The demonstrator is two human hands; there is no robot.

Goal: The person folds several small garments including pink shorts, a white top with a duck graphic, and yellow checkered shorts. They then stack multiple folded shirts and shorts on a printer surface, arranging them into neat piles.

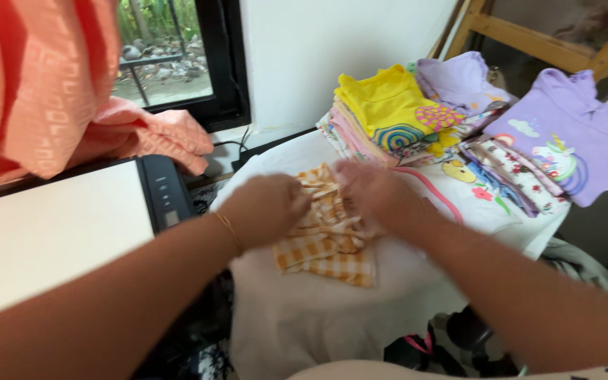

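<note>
The orange checked garment (326, 236) lay bunched on the white cloth-covered surface (304, 317), well back from its near edge, with bare cloth in front. The left hand (265, 207) and right hand (374, 193) each gripped its fabric. Beyond, stacks of folded clothes (388, 116) crowded the far edge.

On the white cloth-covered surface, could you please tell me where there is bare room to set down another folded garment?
The white cloth is bare in front of the checked orange garment, toward its near edge. Both hands, left and right, are on that garment. The far right side is crowded: a yellow-topped stack and purple shirts.
</note>
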